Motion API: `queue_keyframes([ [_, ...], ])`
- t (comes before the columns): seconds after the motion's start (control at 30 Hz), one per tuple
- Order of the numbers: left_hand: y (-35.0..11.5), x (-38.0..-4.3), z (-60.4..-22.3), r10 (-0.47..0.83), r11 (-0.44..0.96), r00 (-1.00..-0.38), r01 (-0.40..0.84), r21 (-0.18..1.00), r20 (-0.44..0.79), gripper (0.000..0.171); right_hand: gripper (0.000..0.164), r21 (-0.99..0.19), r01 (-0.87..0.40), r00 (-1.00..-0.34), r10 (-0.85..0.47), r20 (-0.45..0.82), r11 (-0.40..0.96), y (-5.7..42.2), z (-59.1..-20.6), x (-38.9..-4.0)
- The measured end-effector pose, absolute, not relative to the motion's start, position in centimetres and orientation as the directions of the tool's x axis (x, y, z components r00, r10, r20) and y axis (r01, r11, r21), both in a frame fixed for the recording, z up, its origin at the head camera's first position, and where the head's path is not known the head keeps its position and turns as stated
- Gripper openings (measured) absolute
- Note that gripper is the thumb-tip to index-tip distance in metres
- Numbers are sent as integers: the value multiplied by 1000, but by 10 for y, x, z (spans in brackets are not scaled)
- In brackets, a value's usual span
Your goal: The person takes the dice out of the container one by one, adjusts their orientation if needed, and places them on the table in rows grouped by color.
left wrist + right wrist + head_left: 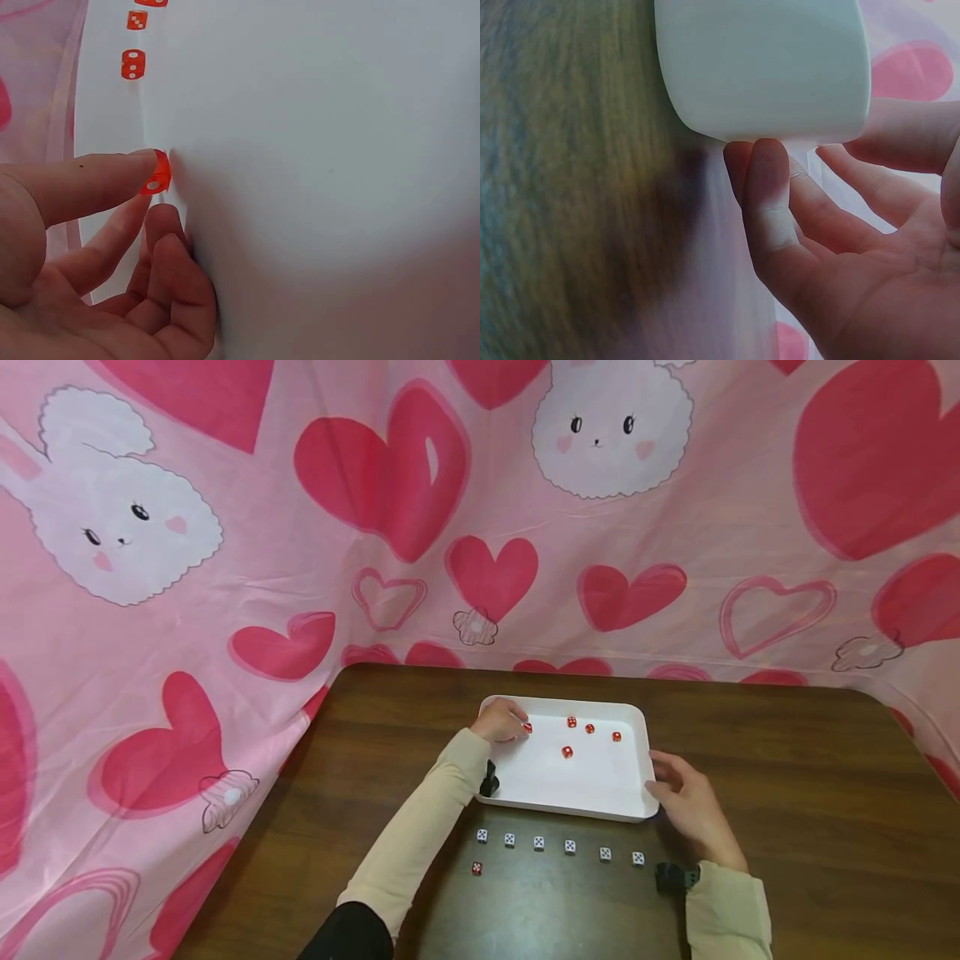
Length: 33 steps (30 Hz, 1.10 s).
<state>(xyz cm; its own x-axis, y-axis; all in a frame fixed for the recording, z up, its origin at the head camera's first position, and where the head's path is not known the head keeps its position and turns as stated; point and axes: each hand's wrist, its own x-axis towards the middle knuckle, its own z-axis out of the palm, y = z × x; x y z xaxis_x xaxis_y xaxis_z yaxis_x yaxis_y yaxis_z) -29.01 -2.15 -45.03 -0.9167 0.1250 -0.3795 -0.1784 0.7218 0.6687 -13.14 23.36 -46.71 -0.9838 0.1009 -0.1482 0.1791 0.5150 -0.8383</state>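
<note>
My left hand (501, 722) reaches over the left end of a white tray (600, 785). Between its thumb and fingers it pinches a red die (159, 174), close to the tray floor; the other fingers curl below. Several loose red dice (567, 752) lie in the tray, to the right of that hand. At the tray's right end, my right hand (693, 806) holds the side wall, thumb and fingertips against it, as the right wrist view also shows. In front of the tray, several white dice (539, 843) form a row, with one red die (477, 868) below the leftmost.
The tray and dice stand on a brown wooden table (795, 777), its middle front covered by a dark, shiny surface (525, 918). A pink cloth (300, 568) with hearts and rabbits hangs behind and to the left. Dark wrist cameras (671, 878) sit on both wrists.
</note>
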Motion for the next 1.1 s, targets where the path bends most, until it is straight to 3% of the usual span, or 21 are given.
queue_keyframes([
  [0.33, -23, -287, -455, 166, 714, -932, -112, 691, -322, 20, 49, -840, 175, -985, 100, -144, 514, 234, -466, -131],
  [1.1, -23, -287, -458, 154, 738, -945, -84, 669, -288, 15, 49, -840, 167, -986, 99, -135, 516, 234, -468, -131],
])
